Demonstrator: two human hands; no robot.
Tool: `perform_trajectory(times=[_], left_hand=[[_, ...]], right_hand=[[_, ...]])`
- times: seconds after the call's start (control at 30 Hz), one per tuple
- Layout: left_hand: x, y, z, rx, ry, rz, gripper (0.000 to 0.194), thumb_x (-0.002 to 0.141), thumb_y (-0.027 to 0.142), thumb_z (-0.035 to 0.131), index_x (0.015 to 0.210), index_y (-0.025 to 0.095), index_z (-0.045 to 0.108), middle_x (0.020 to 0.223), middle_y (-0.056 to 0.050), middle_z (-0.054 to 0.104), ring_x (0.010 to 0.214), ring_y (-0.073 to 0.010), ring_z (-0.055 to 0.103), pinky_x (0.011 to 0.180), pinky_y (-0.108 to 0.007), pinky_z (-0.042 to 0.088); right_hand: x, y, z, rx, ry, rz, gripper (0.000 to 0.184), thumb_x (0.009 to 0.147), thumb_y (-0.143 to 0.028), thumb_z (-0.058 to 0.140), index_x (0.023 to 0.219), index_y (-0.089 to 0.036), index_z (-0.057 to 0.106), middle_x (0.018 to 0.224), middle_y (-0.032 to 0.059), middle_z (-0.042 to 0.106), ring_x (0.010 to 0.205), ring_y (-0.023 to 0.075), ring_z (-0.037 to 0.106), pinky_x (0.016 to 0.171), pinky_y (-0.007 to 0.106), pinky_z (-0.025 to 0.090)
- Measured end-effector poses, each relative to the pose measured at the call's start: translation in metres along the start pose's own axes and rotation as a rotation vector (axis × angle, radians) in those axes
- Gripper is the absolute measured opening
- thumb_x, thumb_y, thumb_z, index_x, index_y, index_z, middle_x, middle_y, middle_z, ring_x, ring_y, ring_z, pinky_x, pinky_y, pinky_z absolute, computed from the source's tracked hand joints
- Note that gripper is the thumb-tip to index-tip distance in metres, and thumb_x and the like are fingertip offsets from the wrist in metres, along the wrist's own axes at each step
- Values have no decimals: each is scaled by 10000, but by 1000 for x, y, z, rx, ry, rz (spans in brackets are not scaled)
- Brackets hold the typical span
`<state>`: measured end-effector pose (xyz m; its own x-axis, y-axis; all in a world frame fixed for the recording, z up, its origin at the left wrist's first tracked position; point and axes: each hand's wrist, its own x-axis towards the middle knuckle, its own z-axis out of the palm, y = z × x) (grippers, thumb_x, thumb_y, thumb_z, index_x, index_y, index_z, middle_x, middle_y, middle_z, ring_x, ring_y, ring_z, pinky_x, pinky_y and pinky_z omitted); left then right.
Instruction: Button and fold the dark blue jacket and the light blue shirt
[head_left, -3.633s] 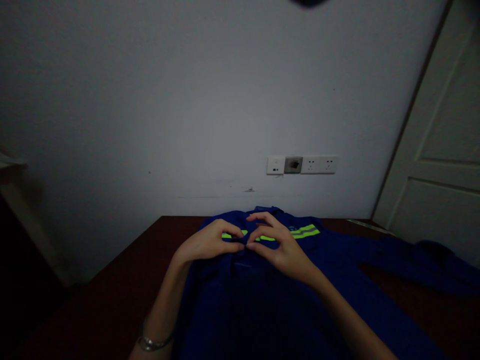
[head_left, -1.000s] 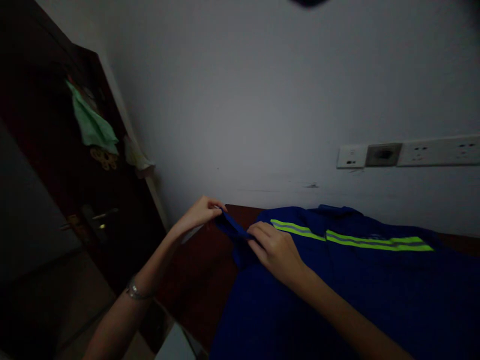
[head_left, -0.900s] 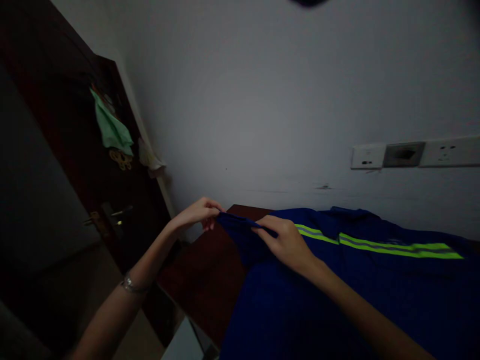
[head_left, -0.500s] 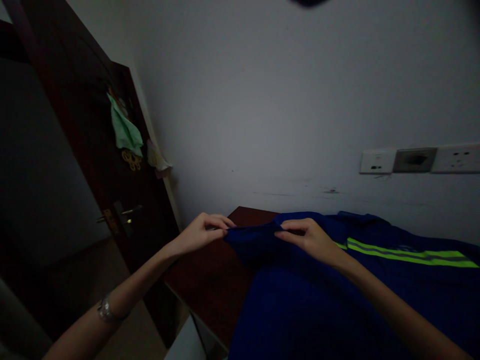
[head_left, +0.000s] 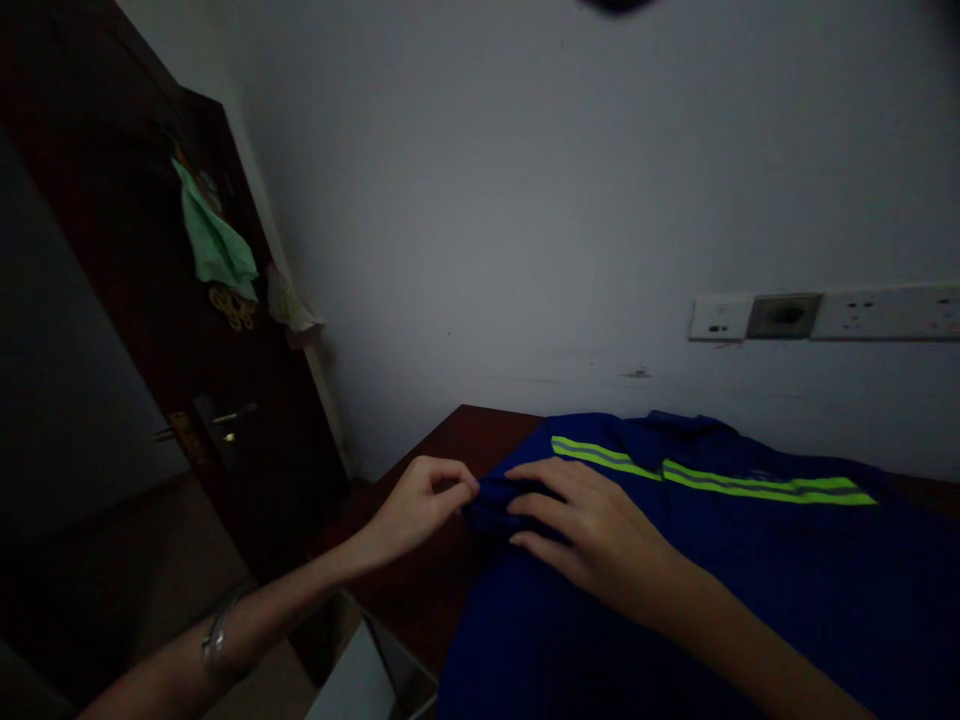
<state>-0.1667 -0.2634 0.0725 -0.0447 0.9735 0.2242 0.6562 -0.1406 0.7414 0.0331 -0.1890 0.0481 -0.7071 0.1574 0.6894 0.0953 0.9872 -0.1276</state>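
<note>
Pinching the blue garment (head_left: 780, 560), apparently, with left fingers (head_left: 454, 469).

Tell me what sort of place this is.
Likely a room in a home or dormitory: a green cloth hangs on the dark door, and sockets line the wall above the reddish-brown table.

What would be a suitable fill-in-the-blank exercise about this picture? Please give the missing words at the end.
1. The left hand pinches, and the right hand spreads over, a garment whose main colour is ____.
2. A silvery band is worn on the person's ____ arm.
3. A green cloth hangs on the dark ____.
4. The row of sockets is fixed to the ____.

Missing words: blue; left; door; wall.
</note>
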Motion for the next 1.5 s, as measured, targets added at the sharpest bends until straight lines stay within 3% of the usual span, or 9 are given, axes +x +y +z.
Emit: perform_trajectory(times=[0.17, 0.3, 0.4, 0.67, 0.87, 1.03, 1.17, 1.3, 1.5], left_hand=[[1, -1, 8, 9, 43, 58, 292, 820, 321, 466, 632, 131, 584, 609, 4, 559, 622, -112, 499, 595, -215, 399], [-3, -7, 10, 76, -57, 160, 340, 884, 352, 393, 721, 140, 602, 698, -9, 597, 680, -118, 524, 656, -234, 420], [-8, -13, 12, 175, -96, 303, 227, 821, 357, 530, 876, 153, 615, 863, -40, 636, 803, -144, 560, 753, -273, 441], [-9, -22, 11, 226, 138, 475, 77, 827, 194, 527, 855, 147, 581, 907, -68, 662, 858, -151, 614, 846, -323, 475], [-12, -30, 4, 273, 229, 571, 72, 825, 135, 514, 870, 136, 570, 890, -78, 667, 870, -151, 629, 806, -286, 516], [-13, -35, 0, 398, 251, 702, 278, 829, 128, 516, 1104, 149, 547, 964, -84, 665, 844, -148, 640, 729, -249, 537], [-13, -32, -4, 382, 119, 712, 242, 842, 94, 467, 1039, 160, 592, 886, -71, 674, 792, -141, 639, 697, -240, 528], [-10, -28, -8, 328, 121, 629, 193, 839, 117, 464, 957, 144, 613, 827, -71, 667, 742, -142, 632, 667, -248, 519], [-2, -17, -2, 331, 38, 584, 271, 802, 238, 562, 1057, 153, 598, 874, -71, 669, 745, -139, 618, 676, -247, 502]], right_hand=[[-6, -5, 7, -131, 44, -2, 142, 807, -135, 505, 850, -193, 627, 1019, 102, 609, 893, 213, 581, 738, 364, 487], [-7, 6, 7, -82, 43, 78, 169, 827, -121, 448, 859, -194, 598, 1061, 89, 580, 904, 193, 581, 731, 328, 493], [-3, 15, 6, -4, 43, 133, 158, 833, -117, 446, 851, -195, 583, 1046, 68, 578, 888, 166, 584, 762, 307, 482], [4, 21, 0, 113, -2, 48, 169, 841, -103, 439, 877, -180, 585, 854, 47, 621, 799, 147, 591, 708, 278, 476], [-8, 31, -2, 199, 101, 137, 306, 835, -218, 526, 1140, -203, 531, 1030, 64, 645, 914, 167, 616, 793, 300, 498], [-11, 43, -14, 218, 25, 193, 148, 823, -297, 558, 890, -207, 655, 826, 14, 691, 744, 142, 644, 685, 249, 499], [-11, 48, -22, 289, -21, 245, 117, 803, -284, 588, 809, -206, 675, 762, -10, 694, 695, 121, 638, 655, 213, 484], [-7, 47, -21, 313, 5, 252, 133, 803, -291, 587, 814, -204, 686, 778, -4, 700, 712, 126, 640, 676, 221, 481], [17, 37, -10, 293, -23, 84, 168, 843, -262, 533, 901, -202, 679, 864, 11, 701, 782, 123, 641, 734, 232, 474]])
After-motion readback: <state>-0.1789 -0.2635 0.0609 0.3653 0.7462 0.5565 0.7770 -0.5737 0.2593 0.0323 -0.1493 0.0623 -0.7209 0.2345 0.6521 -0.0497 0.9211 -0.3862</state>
